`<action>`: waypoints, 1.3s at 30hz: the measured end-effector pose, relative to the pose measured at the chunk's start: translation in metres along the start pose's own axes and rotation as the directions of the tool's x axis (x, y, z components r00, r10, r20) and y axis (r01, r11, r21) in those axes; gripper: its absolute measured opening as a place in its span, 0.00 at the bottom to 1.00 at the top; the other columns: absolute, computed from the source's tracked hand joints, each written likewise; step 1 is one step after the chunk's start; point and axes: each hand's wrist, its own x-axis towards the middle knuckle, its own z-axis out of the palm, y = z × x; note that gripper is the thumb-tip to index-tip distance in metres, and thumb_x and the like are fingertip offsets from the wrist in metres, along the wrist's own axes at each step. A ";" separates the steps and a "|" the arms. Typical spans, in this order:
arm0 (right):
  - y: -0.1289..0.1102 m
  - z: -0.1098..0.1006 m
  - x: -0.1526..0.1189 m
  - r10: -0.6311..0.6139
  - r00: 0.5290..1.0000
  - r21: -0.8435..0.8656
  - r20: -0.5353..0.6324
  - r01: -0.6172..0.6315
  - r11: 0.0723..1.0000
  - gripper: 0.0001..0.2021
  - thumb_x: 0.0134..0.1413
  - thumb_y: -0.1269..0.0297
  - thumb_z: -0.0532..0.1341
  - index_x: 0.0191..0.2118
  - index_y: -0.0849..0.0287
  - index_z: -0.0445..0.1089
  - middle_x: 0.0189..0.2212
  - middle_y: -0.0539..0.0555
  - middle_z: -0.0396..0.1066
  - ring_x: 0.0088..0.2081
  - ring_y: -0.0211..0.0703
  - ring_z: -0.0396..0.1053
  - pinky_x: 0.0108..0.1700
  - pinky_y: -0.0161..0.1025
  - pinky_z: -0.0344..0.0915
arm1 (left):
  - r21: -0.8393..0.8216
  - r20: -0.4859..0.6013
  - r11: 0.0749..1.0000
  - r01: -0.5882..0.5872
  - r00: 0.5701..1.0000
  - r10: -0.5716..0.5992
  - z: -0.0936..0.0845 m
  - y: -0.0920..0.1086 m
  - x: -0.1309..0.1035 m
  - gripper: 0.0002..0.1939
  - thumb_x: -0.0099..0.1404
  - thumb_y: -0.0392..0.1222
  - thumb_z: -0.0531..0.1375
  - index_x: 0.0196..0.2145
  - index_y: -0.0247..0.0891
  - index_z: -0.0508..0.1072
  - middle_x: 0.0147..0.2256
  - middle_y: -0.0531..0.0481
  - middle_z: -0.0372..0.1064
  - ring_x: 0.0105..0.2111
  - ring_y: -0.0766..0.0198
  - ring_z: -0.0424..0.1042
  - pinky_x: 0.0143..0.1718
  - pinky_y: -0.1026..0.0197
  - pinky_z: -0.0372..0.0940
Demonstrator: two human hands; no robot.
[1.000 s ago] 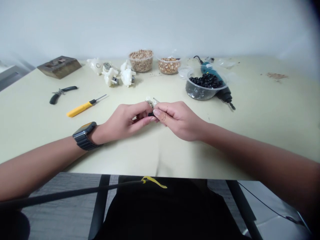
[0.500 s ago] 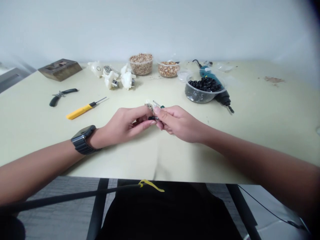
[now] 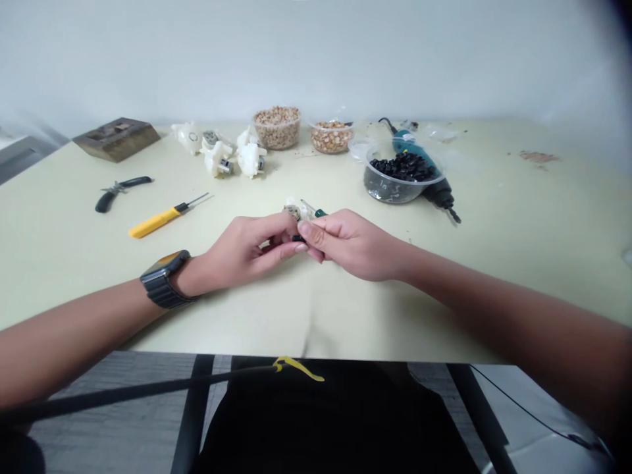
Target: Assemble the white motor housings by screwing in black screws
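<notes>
- The right hand [image 3: 353,245] has lowered its thumb toward the small, black, elongated piece [image 3: 298,238].
- Left hand [image 3: 254,247] and right pinch it between them, over the pale yellow-green bench [image 3: 503,217].

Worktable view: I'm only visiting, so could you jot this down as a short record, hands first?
Left grip: left hand, thumb and fingers around a small black part
Right grip: right hand, thumb and fingers at the same part; exact hold hidden
Just beyond hands: round holed piece; green tool, partly hidden by the right hand
Table's left: pliers, yellow-handled screwdriver
Farther back: white plastic parts
Table's right: clear bowl holding black pieces; power tool behind it
Worn: watch, left wrist
</notes>
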 end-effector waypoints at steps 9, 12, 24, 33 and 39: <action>0.005 0.004 -0.001 -0.327 0.930 -0.355 -0.169 0.252 0.900 0.23 0.75 0.47 0.55 0.31 0.58 0.63 0.24 0.45 0.59 0.26 0.32 0.52 0.32 0.36 0.51 | -0.061 -0.043 0.997 0.051 0.998 -0.054 0.002 0.002 0.000 0.08 0.72 0.41 0.63 0.35 0.39 0.70 0.23 0.58 0.63 0.20 0.73 0.57 0.20 0.69 0.54; 0.004 0.007 -0.001 -0.264 0.945 -0.330 -0.191 0.191 0.925 0.26 0.76 0.45 0.52 0.28 0.58 0.61 0.22 0.45 0.58 0.25 0.33 0.53 0.31 0.37 0.50 | -0.059 -0.038 0.996 0.073 0.996 -0.075 0.002 0.000 0.001 0.09 0.72 0.43 0.63 0.35 0.39 0.70 0.24 0.57 0.65 0.21 0.73 0.59 0.20 0.69 0.56; 0.002 0.003 -0.001 -0.052 0.993 -0.064 -0.109 0.045 0.997 0.27 0.75 0.42 0.50 0.31 0.58 0.64 0.25 0.47 0.60 0.29 0.35 0.57 0.33 0.36 0.53 | -0.117 0.000 0.990 0.084 0.996 -0.085 0.000 -0.005 0.001 0.09 0.73 0.44 0.64 0.36 0.38 0.72 0.25 0.54 0.69 0.21 0.73 0.60 0.20 0.69 0.56; 0.005 0.007 -0.001 -0.153 0.979 -0.197 -0.138 0.124 0.972 0.26 0.76 0.45 0.51 0.30 0.58 0.64 0.23 0.45 0.60 0.26 0.33 0.58 0.33 0.36 0.53 | -0.105 -0.012 0.992 0.065 0.998 -0.066 0.002 -0.006 0.000 0.08 0.73 0.42 0.63 0.36 0.37 0.71 0.25 0.56 0.66 0.21 0.73 0.60 0.21 0.70 0.57; 0.007 0.009 0.000 -0.157 0.973 -0.211 -0.168 0.120 0.970 0.28 0.76 0.44 0.51 0.28 0.59 0.64 0.22 0.45 0.62 0.26 0.33 0.60 0.33 0.36 0.55 | -0.054 -0.029 0.998 0.043 0.999 -0.044 0.004 -0.005 0.000 0.10 0.73 0.43 0.63 0.34 0.38 0.69 0.24 0.56 0.66 0.20 0.74 0.59 0.20 0.70 0.55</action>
